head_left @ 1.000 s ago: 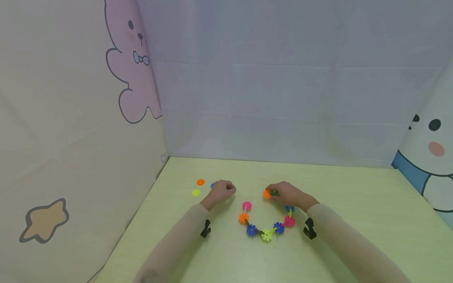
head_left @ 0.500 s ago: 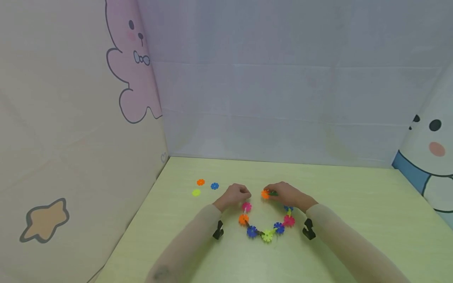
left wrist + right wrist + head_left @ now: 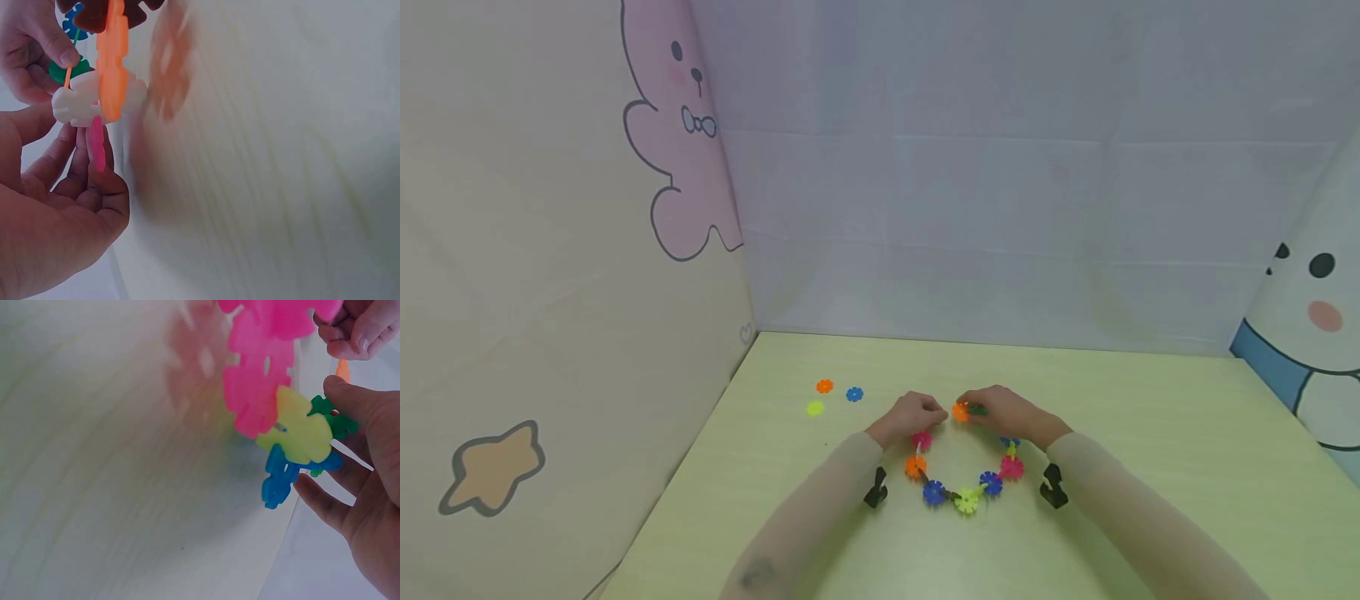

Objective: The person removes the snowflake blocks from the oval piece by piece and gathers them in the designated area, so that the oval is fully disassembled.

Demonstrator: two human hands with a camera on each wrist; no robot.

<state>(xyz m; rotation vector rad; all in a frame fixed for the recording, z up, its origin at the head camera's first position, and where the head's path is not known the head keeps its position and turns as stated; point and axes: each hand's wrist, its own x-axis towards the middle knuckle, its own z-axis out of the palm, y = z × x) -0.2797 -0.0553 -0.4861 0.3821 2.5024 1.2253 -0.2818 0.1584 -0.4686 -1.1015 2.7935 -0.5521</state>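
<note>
Head view: leftmost, left of the left hand's fingers, three loose discs lie on the surface (image 3: 1150,425): one yellow disc (image 3: 816,408), one orange disc (image 3: 824,387), one blue disc (image 3: 854,394). The left hand (image 3: 912,415) has curled fingers; whether they hold anything, I cannot tell. Nearer the person than both hands' fingers curves one chain (image 3: 967,502) with seven face-up discs. The right hand (image 3: 1009,412) pinches one green disc (image 3: 977,409), a second orange disc (image 3: 960,412) at its fingertips.

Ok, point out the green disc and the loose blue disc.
Green disc (image 3: 342,425), right wrist view, on its exposed upper part.
Loose blue disc (image 3: 854,395), head view, on its middle.
</note>
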